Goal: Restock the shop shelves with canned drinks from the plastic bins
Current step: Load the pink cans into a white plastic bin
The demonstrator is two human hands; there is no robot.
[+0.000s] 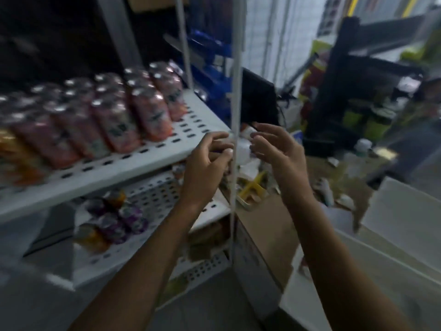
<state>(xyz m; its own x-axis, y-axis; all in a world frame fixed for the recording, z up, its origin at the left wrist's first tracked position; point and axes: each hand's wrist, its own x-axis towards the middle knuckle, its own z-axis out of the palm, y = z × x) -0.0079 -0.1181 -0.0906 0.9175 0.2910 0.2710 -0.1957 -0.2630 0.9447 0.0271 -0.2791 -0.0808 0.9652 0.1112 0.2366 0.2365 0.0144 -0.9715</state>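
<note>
A white perforated shelf (133,161) stretches away to the left of the left hand (205,161), with rows of pink cans (119,123) standing on it, up and left of that hand. Both forearms reach forward, one on each side of the shelf's post (235,91). The left hand's fingers curl loosely by the shelf corner, holding nothing. The right hand (274,149) is released, fingers spread.

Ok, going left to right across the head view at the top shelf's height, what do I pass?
From the left: orange cans → pink cans → left hand → white shelf post → right hand → dark rack.
</note>
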